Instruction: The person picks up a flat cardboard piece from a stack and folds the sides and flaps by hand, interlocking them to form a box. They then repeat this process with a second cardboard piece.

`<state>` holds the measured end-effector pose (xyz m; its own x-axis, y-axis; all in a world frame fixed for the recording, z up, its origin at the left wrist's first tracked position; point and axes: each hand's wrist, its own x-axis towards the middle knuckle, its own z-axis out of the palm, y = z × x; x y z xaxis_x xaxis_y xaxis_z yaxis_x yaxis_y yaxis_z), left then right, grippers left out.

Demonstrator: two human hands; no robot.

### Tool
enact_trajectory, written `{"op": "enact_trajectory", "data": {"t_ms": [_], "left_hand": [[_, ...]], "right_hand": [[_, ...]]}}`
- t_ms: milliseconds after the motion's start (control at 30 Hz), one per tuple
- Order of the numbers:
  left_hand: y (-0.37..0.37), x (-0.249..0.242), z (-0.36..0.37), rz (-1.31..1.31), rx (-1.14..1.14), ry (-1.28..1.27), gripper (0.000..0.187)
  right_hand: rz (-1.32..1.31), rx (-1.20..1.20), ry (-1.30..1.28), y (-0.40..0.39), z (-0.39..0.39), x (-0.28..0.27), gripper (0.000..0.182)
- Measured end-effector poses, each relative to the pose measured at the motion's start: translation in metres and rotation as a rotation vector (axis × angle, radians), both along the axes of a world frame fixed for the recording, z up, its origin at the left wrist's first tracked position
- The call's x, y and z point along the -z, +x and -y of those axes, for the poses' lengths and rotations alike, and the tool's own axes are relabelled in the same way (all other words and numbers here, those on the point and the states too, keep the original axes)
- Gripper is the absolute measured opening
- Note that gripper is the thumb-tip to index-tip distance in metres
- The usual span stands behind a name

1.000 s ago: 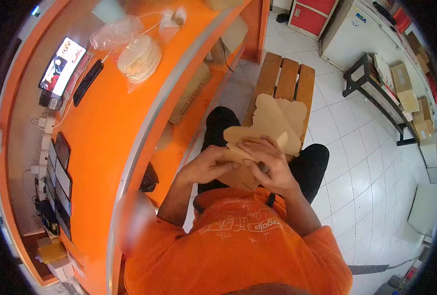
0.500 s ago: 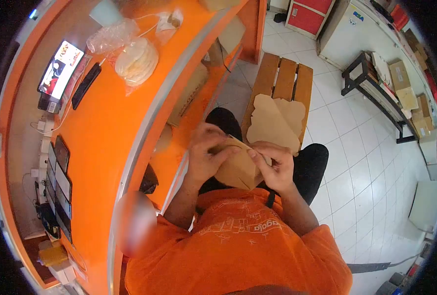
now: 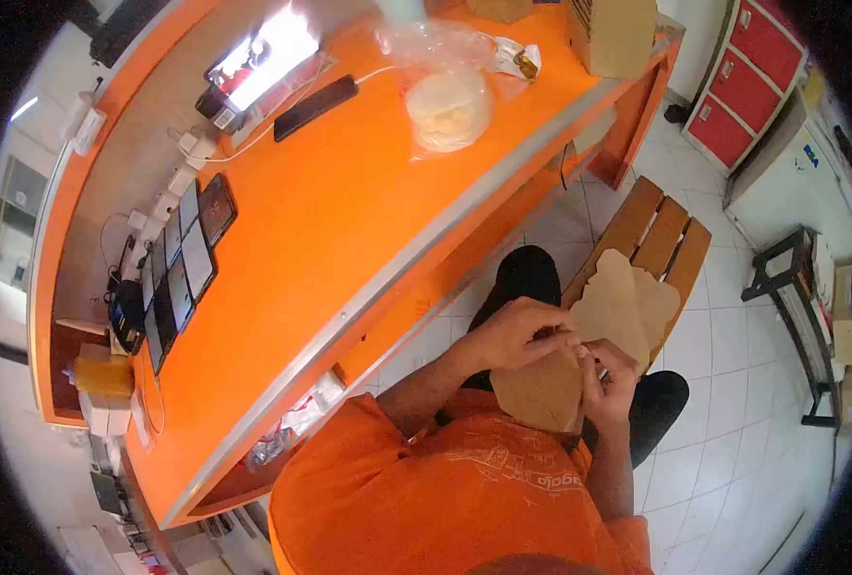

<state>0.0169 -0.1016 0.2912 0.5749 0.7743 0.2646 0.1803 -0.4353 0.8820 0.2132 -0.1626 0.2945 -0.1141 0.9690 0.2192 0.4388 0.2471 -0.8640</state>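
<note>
A brown kraft cardboard box [image 3: 539,391], partly folded, is held over my lap. My left hand [image 3: 514,333] pinches its upper edge, fingertips bent over the rim. Close beside it, my right hand [image 3: 610,383] grips the right side of the same box, thumb and fingers meeting at the upper corner. The two hands almost touch there, and their fingers hide the part of the edge between them. Just beyond my hands, flat brown cardboard blanks [image 3: 616,302] with notched edges lie on a slatted wooden bench [image 3: 673,244].
On the left runs an orange counter [image 3: 321,240] with a metal edge. It bears several phones [image 3: 182,268], a black phone [image 3: 316,107], a bright screen [image 3: 273,57] and a plastic-wrapped round stack [image 3: 448,110]. A black rack [image 3: 790,321] stands on the right over white tiles.
My view has swung left, so the counter fills more of it and my hands sit further right and lower. Both hands keep hold of the box; its upper edge between them has shifted.
</note>
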Motion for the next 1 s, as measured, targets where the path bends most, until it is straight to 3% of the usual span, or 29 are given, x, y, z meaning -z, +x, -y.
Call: {"op": "enact_trajectory", "data": {"t_ms": [100,200,233,300,400,500,600,700,800,1000], "left_hand": [[-0.003,0.001,-0.001,-0.088,-0.034,0.188,0.008],[-0.002,0.001,0.0,-0.01,-0.153,0.33,0.018],[-0.001,-0.004,0.001,-0.015,-0.283,0.272,0.023],[0.002,-0.018,0.005,-0.024,-0.539,0.153,0.033],[-0.007,0.022,0.004,-0.013,-0.19,-0.5,0.05],[-0.009,0.042,0.003,0.256,0.158,-0.827,0.055],[-0.011,0.037,0.012,0.419,0.025,-0.939,0.051],[-0.013,0.013,0.014,0.354,-0.032,-1.017,0.049],[-0.014,0.028,0.016,0.509,0.138,-0.888,0.05],[-0.015,0.018,0.017,0.388,0.007,-1.115,0.054]], "right_hand": [[-0.02,-0.058,0.03,0.002,-0.004,0.007,0.007],[-0.047,-0.053,0.016,0.008,-0.007,0.006,0.011],[-0.045,-0.042,-0.009,0.01,-0.009,0.005,0.012],[-0.149,0.207,0.033,0.017,-0.011,0.011,0.013],[-0.226,0.364,0.077,0.017,-0.014,0.008,0.015],[-0.211,0.34,0.111,0.005,-0.016,0.004,0.018],[-0.126,0.185,0.224,0.006,-0.019,0.002,0.02],[-0.001,0.034,0.317,0.009,-0.02,-0.005,0.021],[0.065,-0.058,0.341,0.013,-0.021,-0.005,0.023],[0.235,-0.159,0.341,0.022,-0.018,-0.03,0.029]]}}
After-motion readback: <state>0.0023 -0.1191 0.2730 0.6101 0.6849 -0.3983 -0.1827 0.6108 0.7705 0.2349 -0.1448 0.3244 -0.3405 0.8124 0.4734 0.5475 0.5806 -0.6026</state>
